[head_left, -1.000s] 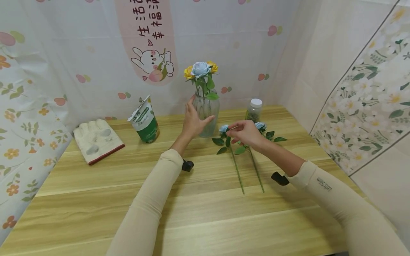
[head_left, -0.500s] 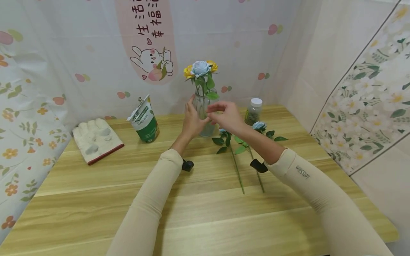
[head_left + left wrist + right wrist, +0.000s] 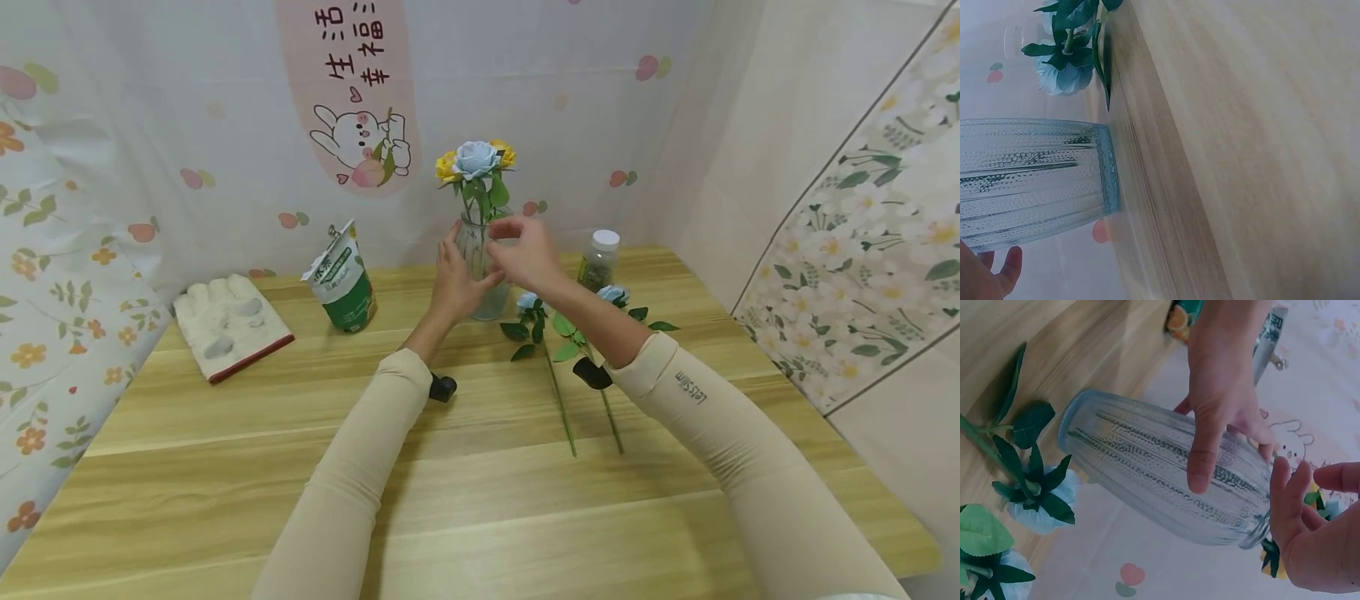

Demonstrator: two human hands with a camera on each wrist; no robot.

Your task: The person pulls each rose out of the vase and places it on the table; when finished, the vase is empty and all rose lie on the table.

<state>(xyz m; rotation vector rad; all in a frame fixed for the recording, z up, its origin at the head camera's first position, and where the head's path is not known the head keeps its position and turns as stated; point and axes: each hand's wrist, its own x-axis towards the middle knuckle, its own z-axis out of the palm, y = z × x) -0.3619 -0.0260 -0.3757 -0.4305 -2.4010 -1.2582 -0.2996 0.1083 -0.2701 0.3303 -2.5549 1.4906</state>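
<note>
A ribbed clear glass vase (image 3: 487, 310) stands near the back wall, holding a pale blue rose (image 3: 476, 159) and yellow roses (image 3: 447, 167). My left hand (image 3: 456, 286) grips its side; in the right wrist view the thumb lies across the glass. Up at the vase's mouth is my right hand (image 3: 522, 252). Its fingers are loosely bent close to the rim, with a gap between them in the right wrist view and nothing seen held. Two blue roses, one nearer (image 3: 531, 303) and one farther right (image 3: 613, 294), lie on the table, stems toward me.
A white-capped jar (image 3: 599, 260) stands behind the loose roses. Left of the vase is a green and white pouch (image 3: 343, 287) with a clip on top. A white work glove (image 3: 232, 325) lies at the far left of the wooden table (image 3: 480, 517).
My right hand has moved left and up from the loose blue roses to the vase's mouth. The left hand keeps its grip on the vase. The view has shifted slightly.
</note>
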